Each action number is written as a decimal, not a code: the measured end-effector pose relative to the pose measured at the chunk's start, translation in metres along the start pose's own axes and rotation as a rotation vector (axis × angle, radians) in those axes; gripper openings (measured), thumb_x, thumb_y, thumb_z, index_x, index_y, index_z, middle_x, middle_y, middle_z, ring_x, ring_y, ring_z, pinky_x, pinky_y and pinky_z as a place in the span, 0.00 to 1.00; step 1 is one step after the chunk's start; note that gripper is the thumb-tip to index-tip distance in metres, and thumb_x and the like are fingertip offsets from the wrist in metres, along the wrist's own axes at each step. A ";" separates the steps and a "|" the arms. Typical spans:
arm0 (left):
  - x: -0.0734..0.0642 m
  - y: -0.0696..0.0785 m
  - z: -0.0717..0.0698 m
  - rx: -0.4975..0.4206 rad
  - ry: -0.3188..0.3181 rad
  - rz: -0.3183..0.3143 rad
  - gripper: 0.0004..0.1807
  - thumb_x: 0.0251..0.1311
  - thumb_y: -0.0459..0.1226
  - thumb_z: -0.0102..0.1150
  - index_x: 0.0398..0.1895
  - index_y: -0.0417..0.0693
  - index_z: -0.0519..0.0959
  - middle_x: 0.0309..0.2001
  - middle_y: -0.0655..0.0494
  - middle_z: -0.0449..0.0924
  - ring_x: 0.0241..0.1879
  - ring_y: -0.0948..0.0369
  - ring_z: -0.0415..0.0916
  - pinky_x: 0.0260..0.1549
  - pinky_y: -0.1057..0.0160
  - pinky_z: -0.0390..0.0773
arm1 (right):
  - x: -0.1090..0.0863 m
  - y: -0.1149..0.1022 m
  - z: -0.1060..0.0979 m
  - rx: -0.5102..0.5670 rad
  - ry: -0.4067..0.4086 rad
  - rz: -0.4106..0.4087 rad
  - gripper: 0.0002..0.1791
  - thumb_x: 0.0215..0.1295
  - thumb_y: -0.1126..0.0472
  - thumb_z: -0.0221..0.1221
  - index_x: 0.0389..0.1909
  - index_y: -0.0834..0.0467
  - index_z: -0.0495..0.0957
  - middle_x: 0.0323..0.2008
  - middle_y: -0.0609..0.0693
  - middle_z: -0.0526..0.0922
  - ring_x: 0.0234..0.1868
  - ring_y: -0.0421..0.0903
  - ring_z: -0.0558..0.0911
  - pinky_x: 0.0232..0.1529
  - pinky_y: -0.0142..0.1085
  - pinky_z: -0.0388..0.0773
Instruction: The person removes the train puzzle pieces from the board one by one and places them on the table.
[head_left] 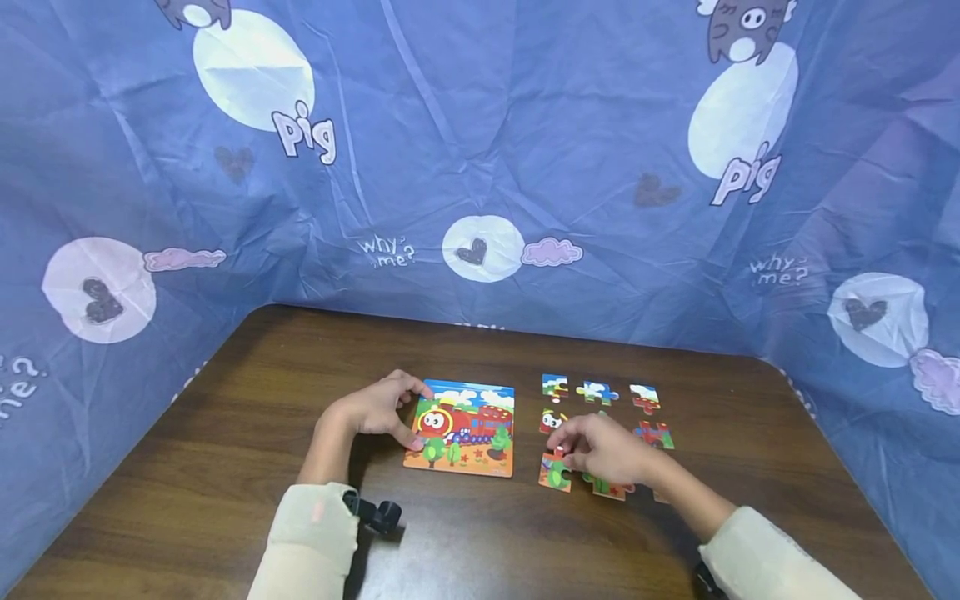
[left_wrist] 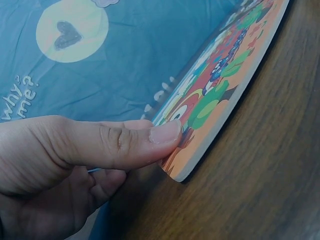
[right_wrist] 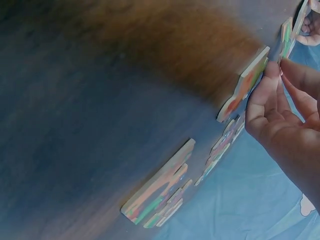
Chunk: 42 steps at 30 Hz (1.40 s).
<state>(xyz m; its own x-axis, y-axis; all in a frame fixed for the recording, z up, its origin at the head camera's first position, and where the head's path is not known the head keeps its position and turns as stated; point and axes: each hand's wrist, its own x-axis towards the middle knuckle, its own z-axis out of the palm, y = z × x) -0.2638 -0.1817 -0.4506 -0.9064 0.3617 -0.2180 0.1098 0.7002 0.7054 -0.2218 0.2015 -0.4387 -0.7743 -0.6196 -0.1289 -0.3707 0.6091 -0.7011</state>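
Observation:
My left hand (head_left: 375, 407) grips the left side of a square picture board (head_left: 472, 460) printed with a red cartoon train. The left wrist view shows the thumb flat on the board's face near a corner, the other fingers partly hidden behind. On the right, my right hand (head_left: 606, 450) reaches in among loose jigsaw pieces. Its thumb and forefinger pinch at the knob of a lower-left puzzle piece (head_left: 555, 475) with a green tree. Just above those fingertips lies a puzzle piece with the train's face (head_left: 552, 420). The hand covers part of the middle pieces.
Other puzzle pieces lie in loose rows: a sky piece (head_left: 597, 392), a cloud piece (head_left: 645, 396) and a red-and-blue piece (head_left: 656, 434) among them. The brown wooden table (head_left: 480, 542) ends at a blue printed cloth (head_left: 480, 167) behind.

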 end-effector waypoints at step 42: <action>-0.005 -0.001 0.003 -0.006 -0.008 0.029 0.39 0.36 0.37 0.87 0.58 0.50 0.80 0.59 0.49 0.69 0.61 0.46 0.67 0.62 0.45 0.71 | 0.000 0.000 0.000 -0.103 -0.011 -0.052 0.10 0.65 0.69 0.67 0.45 0.56 0.84 0.39 0.46 0.81 0.26 0.37 0.76 0.32 0.33 0.77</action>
<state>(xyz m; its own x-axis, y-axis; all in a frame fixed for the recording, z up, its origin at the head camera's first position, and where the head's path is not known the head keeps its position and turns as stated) -0.2577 -0.1820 -0.4522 -0.8995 0.3868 -0.2034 0.1333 0.6861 0.7152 -0.2216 0.2018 -0.4389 -0.7473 -0.6566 -0.1024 -0.4614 0.6236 -0.6310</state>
